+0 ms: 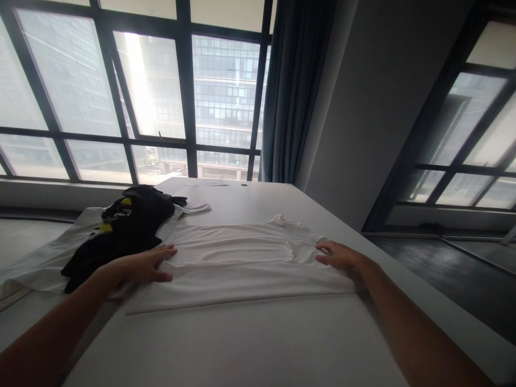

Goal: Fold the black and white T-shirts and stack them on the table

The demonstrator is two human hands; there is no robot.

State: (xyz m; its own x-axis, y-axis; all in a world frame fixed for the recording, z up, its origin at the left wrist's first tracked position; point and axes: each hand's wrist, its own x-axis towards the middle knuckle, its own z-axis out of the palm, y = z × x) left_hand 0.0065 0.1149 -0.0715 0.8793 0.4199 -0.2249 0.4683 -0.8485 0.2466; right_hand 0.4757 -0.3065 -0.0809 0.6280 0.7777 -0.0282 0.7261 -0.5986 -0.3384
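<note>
A white garment [242, 263], seemingly a T-shirt, lies spread lengthwise across the white table, with soft creases along it and a bunched bit of cloth at its far right. My left hand [147, 264] rests at its left end, thumb and fingers apart, touching the cloth. At the right end, my right hand [338, 255] lies on the fabric with its fingers slightly bent and apart. Neither hand grips the garment. The undersides of both hands are hidden.
A black garment with yellow patches [129, 220] is heaped on white cloth [76, 236] at the left. The white table [250, 338] has its right edge beyond my right hand. Behind it are large windows [149, 86] and a dark curtain [292, 91].
</note>
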